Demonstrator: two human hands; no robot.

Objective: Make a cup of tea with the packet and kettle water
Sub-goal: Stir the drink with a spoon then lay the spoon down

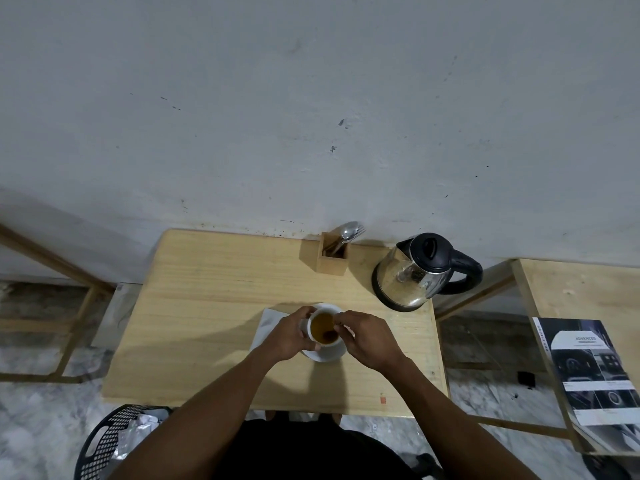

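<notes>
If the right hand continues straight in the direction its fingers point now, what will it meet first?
The right hand points left, over the cup. Straight on, it would probably meet the left hand holding the cup's far side, though depth is unclear.

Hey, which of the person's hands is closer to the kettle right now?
Right. The right hand is at the cup's kettle-side rim, below and left of the kettle. The left hand holds the cup's far side, farther away.

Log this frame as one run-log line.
phase: steeping | left hand: holding cup on saucer | right hand: pinched at cup rim, tea bag dark in amber tea | kettle: set down, back right
</notes>
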